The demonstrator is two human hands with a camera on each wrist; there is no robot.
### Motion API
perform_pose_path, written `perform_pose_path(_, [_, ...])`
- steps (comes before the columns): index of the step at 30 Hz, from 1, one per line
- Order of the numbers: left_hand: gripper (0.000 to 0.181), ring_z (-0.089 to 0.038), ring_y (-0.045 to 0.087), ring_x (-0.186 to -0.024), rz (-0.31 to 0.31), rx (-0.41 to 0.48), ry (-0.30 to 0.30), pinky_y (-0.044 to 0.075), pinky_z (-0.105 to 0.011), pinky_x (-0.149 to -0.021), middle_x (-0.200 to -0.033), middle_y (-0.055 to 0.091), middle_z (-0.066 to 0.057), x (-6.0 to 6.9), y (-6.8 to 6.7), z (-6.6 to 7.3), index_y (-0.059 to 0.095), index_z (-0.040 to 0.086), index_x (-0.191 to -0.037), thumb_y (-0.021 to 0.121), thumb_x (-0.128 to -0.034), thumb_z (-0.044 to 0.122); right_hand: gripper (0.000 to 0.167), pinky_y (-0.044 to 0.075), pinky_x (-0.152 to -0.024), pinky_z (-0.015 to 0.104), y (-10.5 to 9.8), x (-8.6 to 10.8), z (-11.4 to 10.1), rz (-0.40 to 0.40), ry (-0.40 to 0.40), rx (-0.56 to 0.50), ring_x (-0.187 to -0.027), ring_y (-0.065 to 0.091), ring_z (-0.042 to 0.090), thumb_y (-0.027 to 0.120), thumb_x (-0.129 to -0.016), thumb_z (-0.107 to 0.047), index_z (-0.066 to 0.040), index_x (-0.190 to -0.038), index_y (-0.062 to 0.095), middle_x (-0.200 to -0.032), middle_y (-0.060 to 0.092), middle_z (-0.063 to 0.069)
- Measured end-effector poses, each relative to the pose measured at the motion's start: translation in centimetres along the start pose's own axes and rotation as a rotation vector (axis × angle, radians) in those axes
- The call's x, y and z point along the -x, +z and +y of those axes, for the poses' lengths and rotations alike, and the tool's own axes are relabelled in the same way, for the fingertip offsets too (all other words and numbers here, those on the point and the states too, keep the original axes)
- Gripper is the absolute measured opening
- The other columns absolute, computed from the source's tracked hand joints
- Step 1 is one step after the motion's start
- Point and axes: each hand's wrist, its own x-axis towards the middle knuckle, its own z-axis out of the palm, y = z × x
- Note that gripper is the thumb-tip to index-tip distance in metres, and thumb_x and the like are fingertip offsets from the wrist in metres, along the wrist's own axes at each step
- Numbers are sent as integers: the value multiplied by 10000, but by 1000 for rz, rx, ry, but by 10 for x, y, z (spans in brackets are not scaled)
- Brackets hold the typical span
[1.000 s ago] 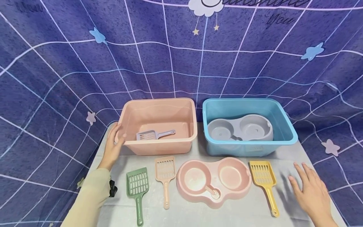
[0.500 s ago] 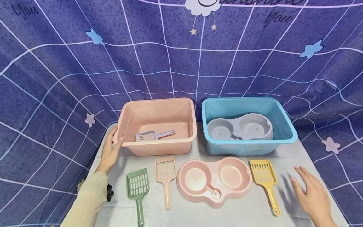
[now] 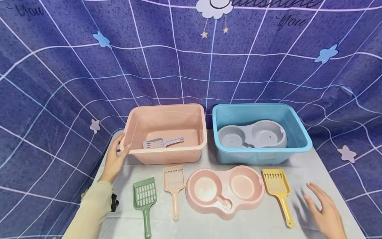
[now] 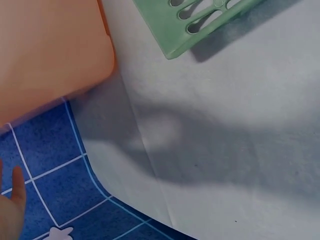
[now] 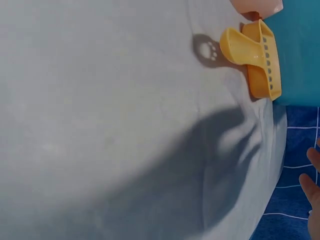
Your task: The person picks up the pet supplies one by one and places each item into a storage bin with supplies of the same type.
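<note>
At the left front corner of a peach plastic tub [image 3: 167, 156] is my left hand [image 3: 114, 162], thumb and fingers spread; whether it touches the rim cannot be told. A lilac slotted litter scoop [image 3: 155, 143] lies in that tub. My right hand [image 3: 326, 212] hovers, fingers extended and holding nothing, right of a yellow litter scoop [image 3: 285, 207]; its shadow falls on the table. A pink double pet bowl [image 3: 225, 186] sits mid-table. Left of it lie a peach scoop [image 3: 175, 202] and a green scoop [image 3: 146, 215]. The left wrist view catches the green scoop's edge [image 4: 172, 45].
A blue tub [image 3: 262, 157] stands right of the peach one, holding a grey double pet bowl [image 3: 250, 136]. Behind both tubs hangs a purple gridded curtain [image 3: 191, 66] that also closes in the sides. Everything rests on a pale grey table covering [image 3: 206, 229].
My right hand has drawn back toward me, lower in the head view. The left hand has shifted slightly left and down at the peach tub's corner. Tubs, bowls and scoops stay in place.
</note>
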Motion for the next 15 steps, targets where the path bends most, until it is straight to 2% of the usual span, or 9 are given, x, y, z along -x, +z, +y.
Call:
perform_pose_path(2, [615,-314,367,-1323,-10,3,3,322,-310,-928,-1549,346,-158,0,-1,1,330,126,-1555,573,-1016,292,423,148,-1065,62,2,3,0,11,-2,-26,-1264,281,-188,654,-933,-46,-41,-1352,593,-1435,457,-207])
perform_pose_path(4, [623,-328,340,-1355,-26,-6,8,320,-322,-935,-1564,321,-163,0,-2,2,312,121,-1562,563,-1021,302,420,184,-1007,26,4,5,-1,17,7,-42,-1218,323,-194,670,-922,-38,-47,-1337,607,-1368,452,-294])
perform_pose_path(10, [643,-369,317,-1371,-82,-26,14,328,-393,-949,-1577,274,-199,2,-4,6,261,86,-1572,536,-1033,305,367,247,-841,2,9,13,-6,13,49,-54,-1072,366,-205,695,-906,-39,-52,-1269,646,-1203,453,-373])
perform_pose_path(15, [631,-336,398,-1265,-52,-16,17,326,-281,-902,-1519,359,-210,3,-4,6,295,72,-1558,560,-1023,279,306,266,-815,12,15,18,-12,-19,99,-62,-1050,369,-213,691,-923,-81,-34,-1223,662,-1178,450,-398])
